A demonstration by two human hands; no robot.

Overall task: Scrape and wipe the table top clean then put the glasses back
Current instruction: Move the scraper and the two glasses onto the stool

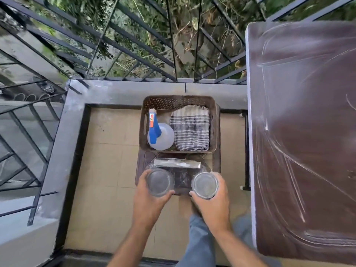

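I look straight down at a small brown stool (216, 162). My left hand (148, 199) grips a clear glass (159, 182) from its left side, and my right hand (215, 201) grips a second clear glass (205, 185) from its right side. Both glasses are upright over the stool's near end. Just beyond them a flat metal scraper (177, 163) lies across the stool. The dark brown table top (308, 132), streaked with whitish marks, fills the right side.
A brown plastic basket (173, 102) on the stool's far half holds a spray bottle (160, 135) with a blue trigger and a folded striped cloth (190, 130). A black metal railing (134, 45) and concrete ledge (115, 91) bound the tiled balcony floor (107, 170).
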